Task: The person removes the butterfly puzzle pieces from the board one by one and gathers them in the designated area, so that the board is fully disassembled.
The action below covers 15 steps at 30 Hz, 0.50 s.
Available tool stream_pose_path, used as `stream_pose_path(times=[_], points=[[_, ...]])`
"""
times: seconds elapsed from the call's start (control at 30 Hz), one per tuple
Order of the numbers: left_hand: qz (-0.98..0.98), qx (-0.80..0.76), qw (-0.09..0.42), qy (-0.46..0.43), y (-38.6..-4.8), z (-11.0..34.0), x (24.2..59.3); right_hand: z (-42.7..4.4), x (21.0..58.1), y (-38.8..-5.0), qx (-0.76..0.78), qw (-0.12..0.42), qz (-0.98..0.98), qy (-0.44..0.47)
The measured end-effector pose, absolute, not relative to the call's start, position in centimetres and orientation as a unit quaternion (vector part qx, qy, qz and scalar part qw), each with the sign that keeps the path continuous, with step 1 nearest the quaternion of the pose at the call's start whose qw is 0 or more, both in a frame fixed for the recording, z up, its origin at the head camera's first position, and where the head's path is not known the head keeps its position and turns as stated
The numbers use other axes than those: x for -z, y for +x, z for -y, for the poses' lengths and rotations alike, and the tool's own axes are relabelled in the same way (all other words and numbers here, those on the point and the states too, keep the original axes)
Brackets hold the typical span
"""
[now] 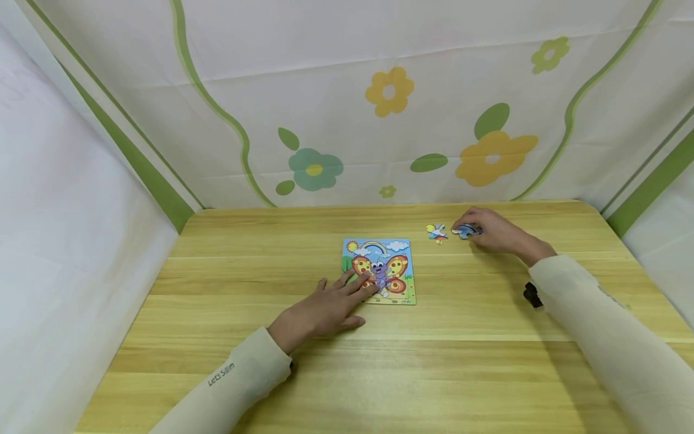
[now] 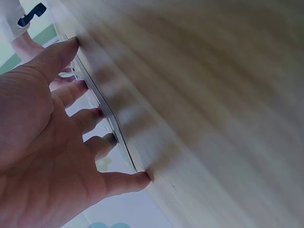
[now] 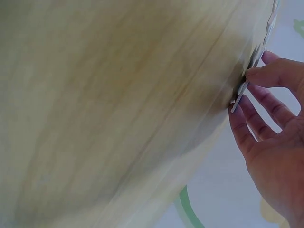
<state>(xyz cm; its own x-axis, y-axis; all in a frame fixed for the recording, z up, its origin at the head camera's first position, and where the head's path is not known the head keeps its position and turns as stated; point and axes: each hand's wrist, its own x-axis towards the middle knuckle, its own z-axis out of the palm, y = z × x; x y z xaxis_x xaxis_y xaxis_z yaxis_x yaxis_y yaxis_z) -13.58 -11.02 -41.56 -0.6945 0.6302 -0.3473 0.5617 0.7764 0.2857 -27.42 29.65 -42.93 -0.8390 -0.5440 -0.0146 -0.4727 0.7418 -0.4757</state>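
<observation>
A square puzzle [image 1: 402, 293] with a butterfly, sun and rainbow lies flat on the table. The left hand [image 1: 331, 307] rests on its lower left part with fingers spread; in the left wrist view, fingertips of this hand [image 2: 52, 137] touch the puzzle's edge [image 2: 111, 118]. To the right, the right hand [image 1: 496, 232] pinches a blue piece [image 1: 467, 231] between thumb and fingers, low over the table. In the right wrist view, the right hand [image 3: 270, 123] holds the thin piece [image 3: 241, 90] near the surface. Just left of it lie loose colourful pieces [image 1: 437, 232], their exact number unclear.
The wooden table [image 1: 217, 289] has a printed curtain [image 1: 325, 90] behind its far edge and white cloth at both sides. A small black object [image 1: 533, 295] shows beside the right sleeve [image 1: 575, 283].
</observation>
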Motion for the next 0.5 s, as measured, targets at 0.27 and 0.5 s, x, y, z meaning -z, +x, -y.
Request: stream_pose_path(times=[0.27, 0.5], points=[[-0.917, -0.078, 0.216, 0.326, -13.57, 11.03, 41.52, -29.73, 42.98, -27.26, 0.229, 0.071, -0.930, -0.277], [-0.917, -0.078, 0.215, 0.327, -13.55, 11.07, 41.51, -29.95, 43.12, -27.35, 0.229, 0.066, -0.931, -0.278]])
